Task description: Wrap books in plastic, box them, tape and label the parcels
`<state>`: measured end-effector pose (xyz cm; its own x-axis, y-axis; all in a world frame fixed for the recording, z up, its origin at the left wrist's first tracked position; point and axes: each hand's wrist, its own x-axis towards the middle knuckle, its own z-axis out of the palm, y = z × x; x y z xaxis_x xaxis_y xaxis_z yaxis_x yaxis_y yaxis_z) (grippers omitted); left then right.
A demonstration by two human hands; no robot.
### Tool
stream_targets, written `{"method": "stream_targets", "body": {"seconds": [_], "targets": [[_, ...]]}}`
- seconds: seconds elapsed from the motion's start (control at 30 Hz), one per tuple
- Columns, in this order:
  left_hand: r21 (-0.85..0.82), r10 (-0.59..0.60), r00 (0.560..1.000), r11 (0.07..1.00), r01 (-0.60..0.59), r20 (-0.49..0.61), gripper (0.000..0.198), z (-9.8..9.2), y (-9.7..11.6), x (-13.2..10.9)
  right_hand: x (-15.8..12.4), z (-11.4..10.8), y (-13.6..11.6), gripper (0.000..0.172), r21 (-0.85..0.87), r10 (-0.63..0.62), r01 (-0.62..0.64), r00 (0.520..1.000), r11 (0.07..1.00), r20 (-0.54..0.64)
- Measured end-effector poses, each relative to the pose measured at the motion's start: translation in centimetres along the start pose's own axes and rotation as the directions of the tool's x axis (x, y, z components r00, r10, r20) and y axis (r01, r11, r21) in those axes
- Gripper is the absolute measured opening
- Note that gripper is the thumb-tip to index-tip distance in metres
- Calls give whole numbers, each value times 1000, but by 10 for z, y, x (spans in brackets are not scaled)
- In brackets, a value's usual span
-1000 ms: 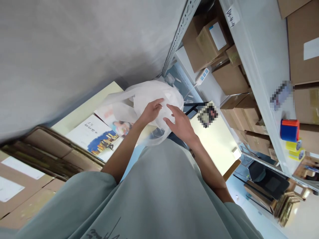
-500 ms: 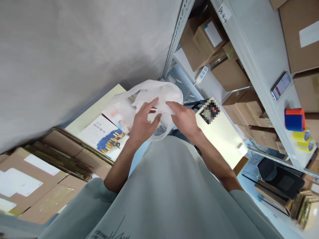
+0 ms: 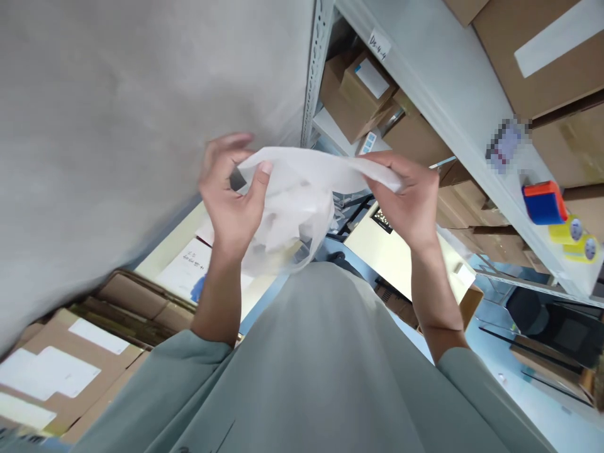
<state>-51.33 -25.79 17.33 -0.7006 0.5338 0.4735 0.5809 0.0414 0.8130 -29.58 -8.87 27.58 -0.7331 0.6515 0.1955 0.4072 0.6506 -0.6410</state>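
A thin white plastic bag [image 3: 302, 195] hangs between my two hands in front of my chest. My left hand [image 3: 229, 198] pinches its left edge between thumb and fingers, palm toward me. My right hand [image 3: 410, 195] grips the bag's right edge with curled fingers. The top edge is stretched flat between the hands, and the rest of the bag sags below. Whether anything is inside the bag I cannot tell.
A grey metal shelf [image 3: 443, 82] on the right carries cardboard boxes [image 3: 363, 88], an orange and blue tape dispenser [image 3: 542, 202] and yellow tape rolls [image 3: 573, 238]. Flattened cartons [image 3: 66, 352] lie lower left. A pale table [image 3: 401, 258] and a printed sheet [image 3: 184, 270] sit below the bag.
Both hands have risen and spread apart, pulling the bag's top edge taut. The bag came up off the table area, and the view tilted upward.
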Motion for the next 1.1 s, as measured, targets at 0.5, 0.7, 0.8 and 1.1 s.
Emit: {"method": "stream_targets", "body": {"seconds": [0.5, 0.7, 0.8, 1.1], "targets": [[-293, 170, 961, 951, -101, 220, 41, 50, 126, 48, -26, -74, 13, 32, -6, -98, 99, 968, 995, -232], [-228, 220, 889, 964, -136, 402, 38, 60, 128, 53, -31, -101, 29, 35, -38, -118, 112, 886, 993, -448], [-129, 190, 844, 981, -144, 501, 26, 66, 116, 60, -42, -130, 36, 29, -40, -177, 186, 819, 982, -546], [-25, 198, 733, 970, -240, 651, 16, 125, 105, 55, -102, -210, 125, 61, -129, -75, -52, 585, 990, -808]]}}
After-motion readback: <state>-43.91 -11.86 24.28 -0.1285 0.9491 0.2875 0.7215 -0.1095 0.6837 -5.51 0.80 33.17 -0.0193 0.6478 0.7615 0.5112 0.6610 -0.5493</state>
